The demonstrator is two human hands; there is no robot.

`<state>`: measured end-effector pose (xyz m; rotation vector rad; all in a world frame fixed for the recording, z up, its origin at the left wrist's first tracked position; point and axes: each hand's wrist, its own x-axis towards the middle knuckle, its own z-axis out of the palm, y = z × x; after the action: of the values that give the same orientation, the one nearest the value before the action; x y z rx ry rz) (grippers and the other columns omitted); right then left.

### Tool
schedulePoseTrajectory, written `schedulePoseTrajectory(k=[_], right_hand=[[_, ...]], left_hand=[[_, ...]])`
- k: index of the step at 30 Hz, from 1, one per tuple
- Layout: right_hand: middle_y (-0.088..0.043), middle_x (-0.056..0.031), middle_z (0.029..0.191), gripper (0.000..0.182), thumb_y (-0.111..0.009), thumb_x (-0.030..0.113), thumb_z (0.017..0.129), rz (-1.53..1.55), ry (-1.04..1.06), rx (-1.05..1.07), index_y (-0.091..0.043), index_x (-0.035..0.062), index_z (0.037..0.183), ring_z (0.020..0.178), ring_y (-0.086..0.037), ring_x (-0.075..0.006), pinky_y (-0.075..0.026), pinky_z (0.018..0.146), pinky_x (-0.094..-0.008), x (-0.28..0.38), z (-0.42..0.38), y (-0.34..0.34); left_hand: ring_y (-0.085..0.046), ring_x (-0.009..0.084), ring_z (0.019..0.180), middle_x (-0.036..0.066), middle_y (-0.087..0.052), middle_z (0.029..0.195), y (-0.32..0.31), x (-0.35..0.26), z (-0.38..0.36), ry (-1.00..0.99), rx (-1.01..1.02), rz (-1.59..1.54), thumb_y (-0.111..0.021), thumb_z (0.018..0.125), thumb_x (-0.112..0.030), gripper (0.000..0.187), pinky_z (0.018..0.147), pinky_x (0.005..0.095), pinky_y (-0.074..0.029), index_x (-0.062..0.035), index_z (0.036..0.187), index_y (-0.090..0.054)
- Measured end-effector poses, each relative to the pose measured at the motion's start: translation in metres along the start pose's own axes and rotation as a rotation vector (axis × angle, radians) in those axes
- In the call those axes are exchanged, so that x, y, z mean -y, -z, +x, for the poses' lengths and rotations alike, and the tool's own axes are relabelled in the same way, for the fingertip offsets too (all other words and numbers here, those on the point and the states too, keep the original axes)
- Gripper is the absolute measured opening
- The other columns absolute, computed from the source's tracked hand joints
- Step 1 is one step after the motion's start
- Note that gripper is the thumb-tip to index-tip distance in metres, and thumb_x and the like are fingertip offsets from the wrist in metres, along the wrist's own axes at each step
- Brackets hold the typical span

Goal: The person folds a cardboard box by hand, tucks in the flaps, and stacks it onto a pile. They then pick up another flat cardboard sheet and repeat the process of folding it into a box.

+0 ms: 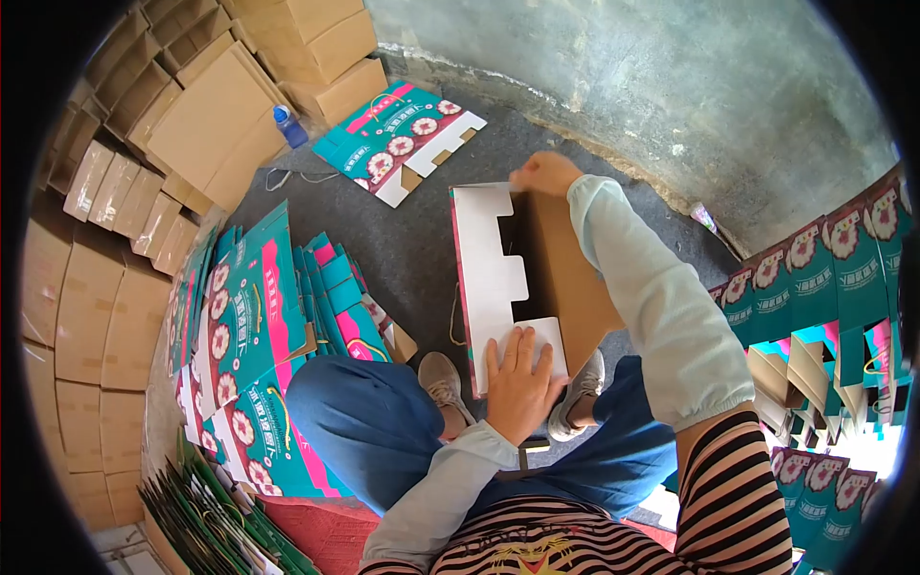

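Observation:
A cardboard box (585, 297) stands between my knees, its inside brown and dark, with a white notched flap (487, 259) along its left side. My left hand (523, 381) lies on the white flap at the near end, fingers spread and pointing forward. At the far end of the box, my right hand (546, 174) is closed at the top edge, its fingers bent; what they hold, if anything, is hidden. A thin cord handle (455, 316) hangs at the box's left outer side.
A flat printed green and pink carton (402, 139) lies ahead on the dark floor, near a blue bottle (289, 126). Folded printed cartons (251, 335) stand at my left, brown boxes (86, 307) beyond. Stacked green cartons (815, 287) stand at right, below the wall (671, 77).

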<state>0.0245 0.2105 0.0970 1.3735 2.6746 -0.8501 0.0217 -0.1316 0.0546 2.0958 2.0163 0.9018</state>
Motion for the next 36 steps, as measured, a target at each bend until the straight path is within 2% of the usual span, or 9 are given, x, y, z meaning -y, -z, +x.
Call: schedulePoseTrajectory(k=[6,9,15,21,24,27,30,33,36], right_hand=[[-0.059,-0.0185,0.114,0.079,-0.073,0.047,0.067,-0.414,-0.005,0.113,-0.044,0.0100,0.130,0.108,-0.056,-0.0349,-0.044,0.090,-0.0433,0.013,-0.027,-0.013],[-0.061,-0.0173,0.114,0.078,-0.074,0.050,0.067,-0.359,-0.025,0.003,-0.047,0.0093,0.126,0.108,-0.057,-0.0335,-0.044,0.092,-0.0422,0.006,-0.049,-0.008],[-0.061,-0.0200,0.111,0.073,-0.065,0.052,0.072,-0.296,-0.291,-0.113,-0.047,0.0041,0.124,0.105,-0.058,-0.0348,-0.046,0.089,-0.0420,-0.065,-0.131,0.021],[-0.063,-0.0252,0.100,0.060,-0.053,0.054,0.079,-0.328,-0.355,0.047,-0.060,-0.0021,0.101,0.096,-0.062,-0.0357,-0.048,0.083,-0.0447,-0.089,-0.199,-0.002],[-0.064,-0.0220,0.095,0.050,-0.046,0.046,0.086,-0.023,-0.455,0.138,-0.063,0.0001,0.095,0.092,-0.062,-0.0362,-0.047,0.079,-0.0472,-0.101,-0.186,0.006],[-0.064,-0.0171,0.099,0.035,-0.045,0.033,0.089,-0.067,-0.312,-0.099,-0.063,0.0039,0.095,0.088,-0.062,-0.0367,-0.047,0.076,-0.0491,-0.115,-0.182,0.001],[-0.060,-0.0134,0.111,0.025,-0.050,0.023,0.086,-0.125,-0.051,-0.440,-0.061,0.0076,0.102,0.092,-0.059,-0.0358,-0.047,0.079,-0.0469,-0.106,-0.187,-0.014],[-0.051,-0.0152,0.124,0.037,-0.057,0.020,0.082,-0.144,0.364,-0.532,-0.053,0.0097,0.118,0.105,-0.054,-0.0346,-0.046,0.086,-0.0429,-0.073,-0.193,-0.018],[-0.044,-0.0152,0.133,0.064,-0.067,0.030,0.077,-0.293,0.565,-0.323,-0.042,0.0119,0.133,0.121,-0.042,-0.0347,-0.038,0.098,-0.0426,-0.065,-0.196,-0.032]], left_hand=[[-0.037,0.0362,0.124,0.024,-0.044,0.128,-0.021,-0.028,0.009,0.119,0.036,0.086,-0.070,0.071,-0.042,0.063,0.100,0.0614,-0.022,0.0050,0.109,-0.054],[-0.038,0.0337,0.124,0.019,-0.045,0.129,-0.028,-0.026,0.004,0.096,0.046,0.154,-0.056,0.080,-0.023,0.043,0.101,0.0596,-0.023,0.0050,0.111,-0.053],[-0.042,0.0302,0.121,0.015,-0.049,0.126,0.021,0.006,0.004,0.002,0.035,0.146,-0.048,0.077,-0.007,0.042,0.102,0.0523,-0.028,0.0033,0.117,-0.052],[-0.049,0.0310,0.113,0.012,-0.057,0.114,0.024,0.058,0.005,-0.077,-0.027,-0.029,-0.055,0.075,-0.011,0.028,0.099,0.0465,-0.032,-0.0022,0.101,-0.058],[-0.050,0.0325,0.110,0.013,-0.059,0.110,0.031,0.053,0.014,-0.029,-0.073,-0.111,-0.056,0.080,-0.014,0.022,0.097,0.0441,-0.034,-0.0015,0.097,-0.058],[-0.050,0.0304,0.111,0.013,-0.059,0.109,0.021,0.060,0.020,0.277,-0.014,-0.158,-0.057,0.086,-0.021,0.030,0.095,0.0425,-0.034,-0.0019,0.109,-0.057],[-0.049,0.0306,0.112,0.017,-0.055,0.118,0.005,0.052,0.031,0.424,-0.206,-0.195,-0.056,0.088,-0.019,0.037,0.091,0.0412,-0.035,-0.0013,0.120,-0.051],[-0.045,0.0315,0.119,0.019,-0.046,0.130,-0.006,0.045,0.035,0.333,-0.385,-0.102,-0.058,0.086,-0.018,0.046,0.094,0.0436,-0.034,-0.0015,0.127,-0.046],[-0.039,0.0349,0.124,0.021,-0.041,0.135,0.002,0.041,0.035,0.164,-0.239,0.243,-0.057,0.086,-0.015,0.042,0.099,0.0472,-0.032,0.0001,0.125,-0.048]])
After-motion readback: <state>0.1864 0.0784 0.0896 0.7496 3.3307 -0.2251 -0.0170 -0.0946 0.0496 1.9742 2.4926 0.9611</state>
